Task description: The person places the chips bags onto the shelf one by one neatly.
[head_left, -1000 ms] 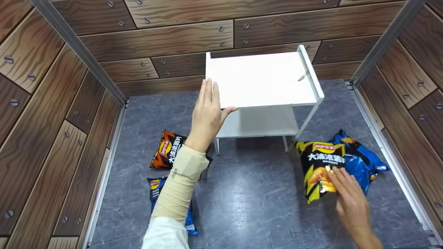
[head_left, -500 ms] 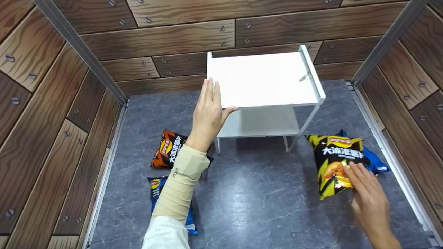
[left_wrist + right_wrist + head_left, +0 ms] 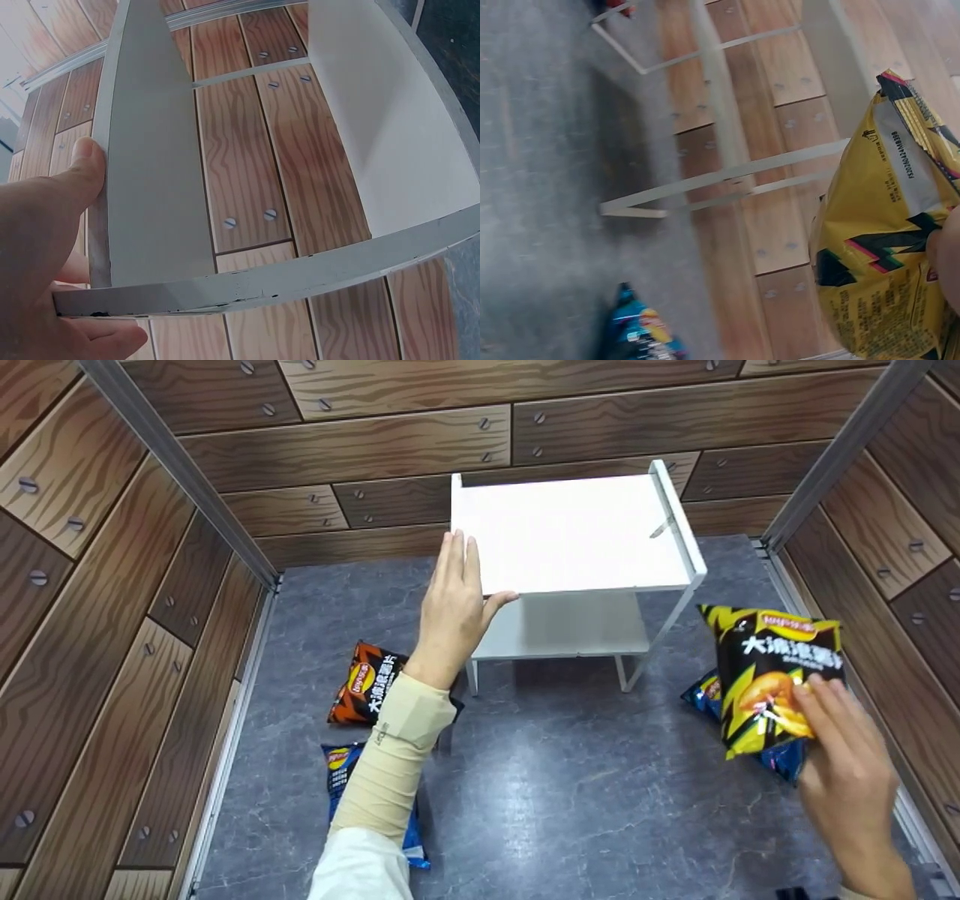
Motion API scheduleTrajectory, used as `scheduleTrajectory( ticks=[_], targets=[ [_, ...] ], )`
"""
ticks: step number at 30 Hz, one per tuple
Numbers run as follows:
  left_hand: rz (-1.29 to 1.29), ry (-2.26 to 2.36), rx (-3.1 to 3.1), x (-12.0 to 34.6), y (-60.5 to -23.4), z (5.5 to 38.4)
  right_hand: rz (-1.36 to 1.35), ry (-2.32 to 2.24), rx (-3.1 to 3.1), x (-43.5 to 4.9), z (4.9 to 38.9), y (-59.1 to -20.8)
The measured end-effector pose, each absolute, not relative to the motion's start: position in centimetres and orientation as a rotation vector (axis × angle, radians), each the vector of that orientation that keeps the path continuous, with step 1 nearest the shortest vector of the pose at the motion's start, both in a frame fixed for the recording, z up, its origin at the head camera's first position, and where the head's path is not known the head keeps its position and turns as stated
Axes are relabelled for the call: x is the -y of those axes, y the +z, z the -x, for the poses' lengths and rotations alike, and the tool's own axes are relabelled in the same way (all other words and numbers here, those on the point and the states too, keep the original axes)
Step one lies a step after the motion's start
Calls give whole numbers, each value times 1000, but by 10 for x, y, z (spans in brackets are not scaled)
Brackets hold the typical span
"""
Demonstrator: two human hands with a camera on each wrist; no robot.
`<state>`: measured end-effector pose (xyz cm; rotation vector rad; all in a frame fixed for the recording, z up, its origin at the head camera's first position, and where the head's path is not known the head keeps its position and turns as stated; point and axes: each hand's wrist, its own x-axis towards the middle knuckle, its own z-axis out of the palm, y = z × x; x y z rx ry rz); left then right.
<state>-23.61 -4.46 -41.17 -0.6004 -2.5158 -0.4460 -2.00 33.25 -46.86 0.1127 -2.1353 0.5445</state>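
My left hand (image 3: 452, 611) rests against the left front corner of a small white two-tier shelf (image 3: 570, 532). Its fingers lie straight along the side, and the thumb (image 3: 88, 161) touches the front edge of the board. To the right of the shelf, my right hand (image 3: 847, 757) holds a black and yellow bag of potato chips (image 3: 776, 660) up off the floor. The bag's yellow back (image 3: 885, 262) shows in the right wrist view, where most of the hand is out of frame. Under that bag, a blue chip bag (image 3: 784, 757) on the floor is partly hidden.
On the left lie an orange and black chip bag (image 3: 364, 682) and a blue chip bag (image 3: 341, 769), both partly covered by my left arm. Wood-patterned walls (image 3: 375, 442) with metal rails (image 3: 180, 472) enclose the grey floor (image 3: 540, 780).
My right hand has lifted the black and yellow chip bag upward and to the right, away from beside the shelf. My left hand has stayed at the shelf corner.
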Motion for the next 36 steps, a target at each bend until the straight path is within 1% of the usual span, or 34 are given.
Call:
scheduleTrajectory(
  ticks=[18,26,31,36],
  targets=[
    [608,-438,2499,45,-411,237,-131,488,2146,-341,51,-399],
    [615,-428,2491,44,-411,237,-172,508,2092,-323,66,-363],
    [609,-426,2503,45,-411,237,-219,511,2051,-309,80,-352],
    [604,-424,2506,44,-411,237,-271,499,2064,-301,95,-351]
  ],
)
